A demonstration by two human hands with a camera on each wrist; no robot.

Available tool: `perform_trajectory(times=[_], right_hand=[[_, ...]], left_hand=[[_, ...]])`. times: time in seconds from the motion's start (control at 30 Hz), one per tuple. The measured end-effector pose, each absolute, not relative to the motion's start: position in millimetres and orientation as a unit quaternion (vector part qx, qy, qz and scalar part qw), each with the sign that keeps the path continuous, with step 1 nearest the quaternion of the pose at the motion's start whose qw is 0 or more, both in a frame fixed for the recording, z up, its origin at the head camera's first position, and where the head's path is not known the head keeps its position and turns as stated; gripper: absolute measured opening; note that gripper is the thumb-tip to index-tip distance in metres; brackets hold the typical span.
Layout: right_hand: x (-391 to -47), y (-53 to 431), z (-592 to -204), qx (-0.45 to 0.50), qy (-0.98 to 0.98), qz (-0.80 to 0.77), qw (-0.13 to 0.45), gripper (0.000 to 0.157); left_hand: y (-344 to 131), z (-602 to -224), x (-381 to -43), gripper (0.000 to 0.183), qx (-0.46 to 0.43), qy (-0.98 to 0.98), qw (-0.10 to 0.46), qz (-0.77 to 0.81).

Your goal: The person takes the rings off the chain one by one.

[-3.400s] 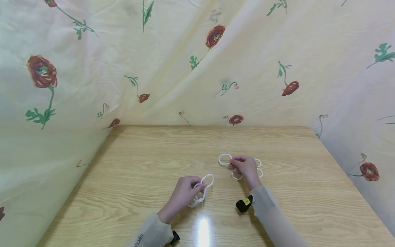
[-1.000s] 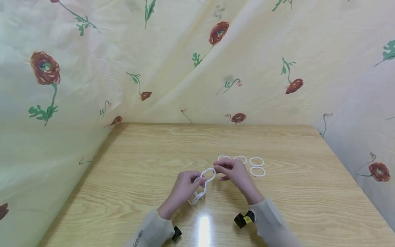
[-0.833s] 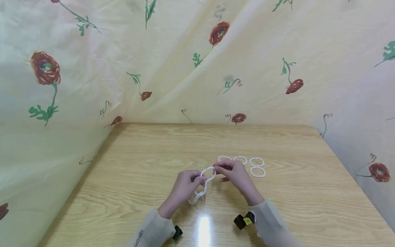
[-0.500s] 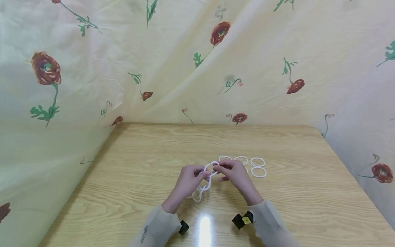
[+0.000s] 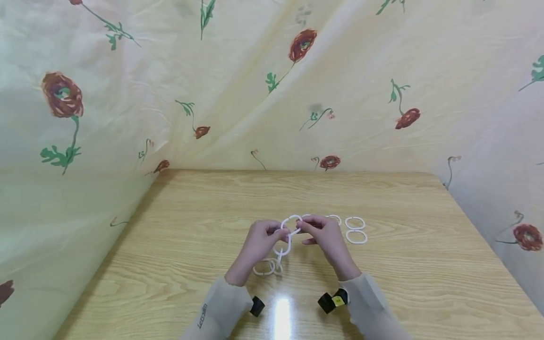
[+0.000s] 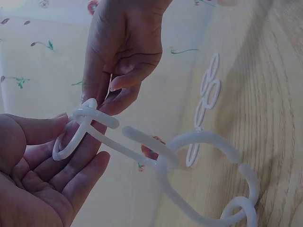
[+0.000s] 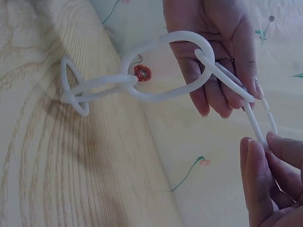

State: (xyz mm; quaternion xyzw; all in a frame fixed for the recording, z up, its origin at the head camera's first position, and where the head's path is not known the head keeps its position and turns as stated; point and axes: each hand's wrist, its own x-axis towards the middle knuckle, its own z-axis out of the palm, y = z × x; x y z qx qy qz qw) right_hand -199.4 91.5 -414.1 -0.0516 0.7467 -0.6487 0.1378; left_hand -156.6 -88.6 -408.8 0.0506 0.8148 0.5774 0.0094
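Observation:
In the head view, my left hand (image 5: 260, 240) and right hand (image 5: 326, 237) meet over the middle of the table at a chain of white plastic links. My left thumb and fingers pinch the chain where the end link (image 5: 291, 216) joins the one below it. The right thumb and index finger pinch that end link's far side. From my left hand the other joined links hang down, and the lowest link (image 5: 264, 274) reaches the tabletop. A large hanging link (image 7: 161, 98) shows in the right wrist view. Split gaps are visible in some links in the left wrist view.
Several loose white links (image 5: 356, 243) lie beyond my right hand on the wooden table (image 5: 204, 203), some partly hidden by it. A floral cloth (image 5: 238, 85) hangs behind and beside the table. A black wrist camera (image 5: 326, 302) sits at the right sleeve.
My right hand has come from the loose links to the chain's end link. Over the last second both hands moved slightly away from me, and the chain's lower links spread out.

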Motion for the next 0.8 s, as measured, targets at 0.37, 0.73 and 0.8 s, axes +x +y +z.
perform_trajectory(times=[0.37, 0.73, 0.8], right_hand=[[-202.2, 84.6, -413.8, -0.026, 0.731, -0.672, 0.117, 0.029], [-205.4, 81.2, -416.2, -0.015, 0.719, -0.686, 0.109, 0.030], [-205.9, 80.9, -415.8, -0.016, 0.718, -0.686, 0.112, 0.031]], left_hand=[[-88.1, -410.5, -163.0, 0.022, 0.044, 0.787, 0.014, 0.615], [-88.3, -408.6, -165.8, 0.021, 0.030, 0.780, 0.017, 0.624], [-88.4, -408.3, -166.6, 0.021, 0.026, 0.779, 0.018, 0.627]])
